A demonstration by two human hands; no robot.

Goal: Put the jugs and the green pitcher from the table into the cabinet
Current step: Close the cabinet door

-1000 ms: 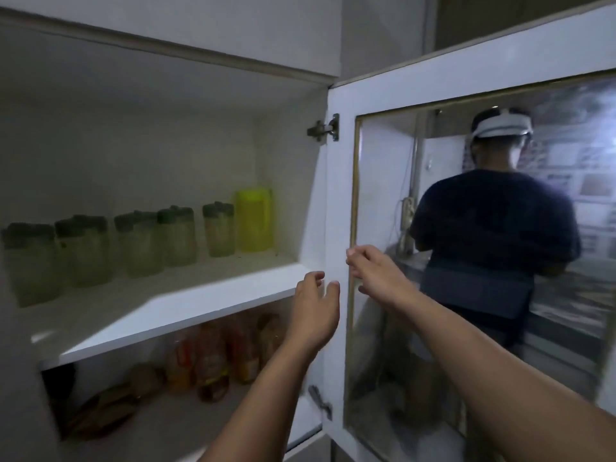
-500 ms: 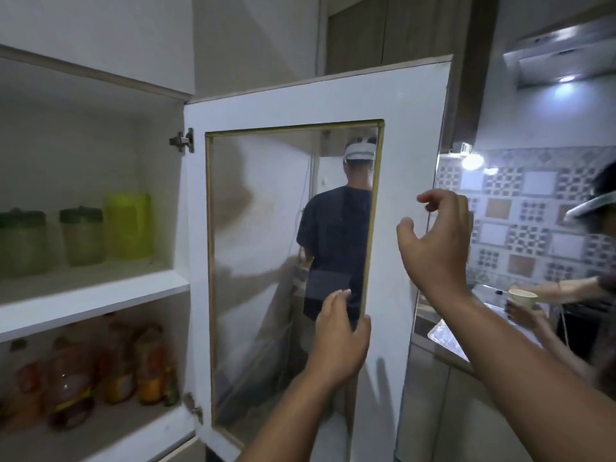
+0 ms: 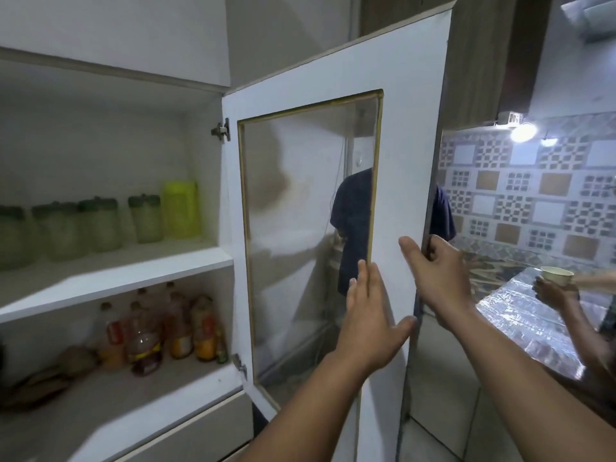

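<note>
Several pale green jugs with dark green lids stand in a row on the cabinet's upper shelf. The bright green pitcher stands at the right end of that row. The white cabinet door with its glass pane hangs open. My right hand grips the door's free edge, thumb on the inner face and fingers wrapped behind. My left hand lies flat and open against the door's inner face, beside the pane's frame.
Several bottles stand on the lower shelf. At the right, another person's hand holds a paper cup over a foil-covered counter. A tiled wall and a lamp lie behind.
My right hand has closed onto the door's free edge. My left hand has spread flat on the door. The view has swung back left, showing more of the shelves.
</note>
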